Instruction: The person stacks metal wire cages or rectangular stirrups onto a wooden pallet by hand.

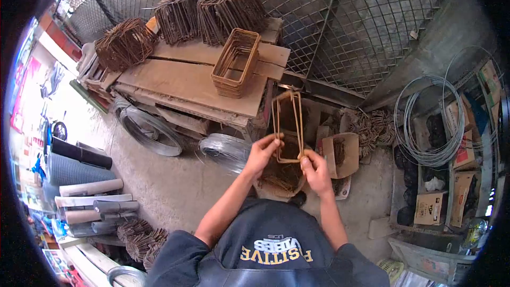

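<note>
Two or so rusty rectangular steel stirrups [300,127] are held up in front of me, tilted, their long sides running away from my body. My left hand [260,155] is closed with its fingertips pinching the near left side. At the near right corner, the thumb and fingers of my right hand [317,171] are closed on the wire. Beyond my hands, a neat stack of matching stirrups [232,88] sits on the wooden table [175,82]. Under the held stirrups is an open container with loose wire pieces [284,178], partly hidden.
Bundles of darker stirrups [231,13] line the table's back, against a mesh fence [372,32]. Wire coils [226,151] lie below. A cardboard box [342,154] stands right, near a hanging wire coil [433,122]. Mesh rolls [87,172] are at left.
</note>
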`<state>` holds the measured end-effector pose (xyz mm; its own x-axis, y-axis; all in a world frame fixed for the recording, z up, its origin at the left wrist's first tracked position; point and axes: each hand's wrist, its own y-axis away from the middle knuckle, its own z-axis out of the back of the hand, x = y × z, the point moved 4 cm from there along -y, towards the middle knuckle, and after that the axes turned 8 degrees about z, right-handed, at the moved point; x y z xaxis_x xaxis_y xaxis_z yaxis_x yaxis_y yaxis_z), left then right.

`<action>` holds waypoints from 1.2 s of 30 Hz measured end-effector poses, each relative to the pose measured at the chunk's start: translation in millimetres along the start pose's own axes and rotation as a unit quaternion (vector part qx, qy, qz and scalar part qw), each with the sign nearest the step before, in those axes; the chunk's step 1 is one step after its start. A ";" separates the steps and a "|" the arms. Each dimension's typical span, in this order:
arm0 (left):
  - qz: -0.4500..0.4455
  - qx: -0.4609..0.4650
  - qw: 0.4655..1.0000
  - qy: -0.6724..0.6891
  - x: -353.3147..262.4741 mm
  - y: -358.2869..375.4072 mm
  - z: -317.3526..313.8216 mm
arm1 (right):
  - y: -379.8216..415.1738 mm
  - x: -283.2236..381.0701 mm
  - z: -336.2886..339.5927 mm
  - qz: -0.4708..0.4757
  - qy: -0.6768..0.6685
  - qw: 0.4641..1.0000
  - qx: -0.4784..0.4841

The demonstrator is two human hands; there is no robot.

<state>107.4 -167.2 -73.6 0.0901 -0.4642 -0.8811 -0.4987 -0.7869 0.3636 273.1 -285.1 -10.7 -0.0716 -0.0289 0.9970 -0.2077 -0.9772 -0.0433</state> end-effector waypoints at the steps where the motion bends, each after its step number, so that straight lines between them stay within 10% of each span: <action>1: -0.028 -0.020 0.999 -0.014 -21.2 3.2 3.9 | -10.3 6.1 -2.0 0.022 0.000 1.000 -0.011; 13: -0.168 -0.113 0.976 -0.085 -150.9 29.2 60.0 | -88.9 48.3 -50.5 0.117 -0.008 0.993 0.010; 36: -0.177 -0.121 0.970 -0.115 -173.6 19.6 123.2 | -116.5 51.8 -113.7 0.100 -0.054 0.993 0.010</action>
<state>-24.3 -51.9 49.2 0.0094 -0.0667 -0.9977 -0.2520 -0.9657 0.0622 182.7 -148.8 38.8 -0.0051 -0.2449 0.9695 -0.1813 -0.9533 -0.2418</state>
